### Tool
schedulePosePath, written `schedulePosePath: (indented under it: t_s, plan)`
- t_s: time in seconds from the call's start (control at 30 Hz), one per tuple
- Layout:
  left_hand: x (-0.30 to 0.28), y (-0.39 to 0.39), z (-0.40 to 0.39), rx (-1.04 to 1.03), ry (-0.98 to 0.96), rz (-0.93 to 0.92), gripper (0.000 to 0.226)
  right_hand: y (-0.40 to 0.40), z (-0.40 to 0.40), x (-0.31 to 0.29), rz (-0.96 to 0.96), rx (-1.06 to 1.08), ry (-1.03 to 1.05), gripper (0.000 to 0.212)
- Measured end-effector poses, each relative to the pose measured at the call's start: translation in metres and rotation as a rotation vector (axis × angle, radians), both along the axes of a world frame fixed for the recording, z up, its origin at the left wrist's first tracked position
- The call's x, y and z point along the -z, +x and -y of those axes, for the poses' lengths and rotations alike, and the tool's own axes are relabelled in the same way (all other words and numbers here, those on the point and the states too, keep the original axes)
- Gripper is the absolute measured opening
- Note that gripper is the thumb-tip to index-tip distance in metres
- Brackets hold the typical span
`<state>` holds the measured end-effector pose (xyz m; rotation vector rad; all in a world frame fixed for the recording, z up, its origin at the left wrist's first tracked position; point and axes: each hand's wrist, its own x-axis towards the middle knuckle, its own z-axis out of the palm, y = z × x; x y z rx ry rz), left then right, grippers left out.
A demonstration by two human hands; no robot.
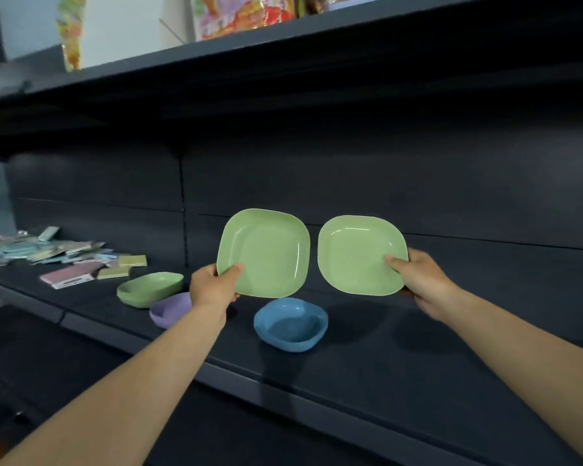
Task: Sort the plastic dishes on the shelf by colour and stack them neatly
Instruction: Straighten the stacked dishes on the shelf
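Now two green dishes are held up, one in each hand, above the shelf (pixel 367 371).

The left hand (pixel 212 285) pinches the left green dish (pixel 264 252) and the right hand (pixel 417 275) pinches the right green dish (pixel 359 255), mid-frame; better to nest them with corners matched, then set them on the green bowl (pixel 150 287) at lower left.

Single head-worn view, forward and slightly down, close over dark shelf (pixel 367 358).
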<state>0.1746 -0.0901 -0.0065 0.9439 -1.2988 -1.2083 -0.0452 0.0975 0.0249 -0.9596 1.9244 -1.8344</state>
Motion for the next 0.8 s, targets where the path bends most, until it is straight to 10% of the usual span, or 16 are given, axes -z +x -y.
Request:
schedulePosePath:
  t_s: [0.8]
  plan:
    - [0.029,-0.075,0.219,0.388,0.235,0.571,0.017,-0.052,0.200,0.024,0.030,0.109,0.060,0.013]
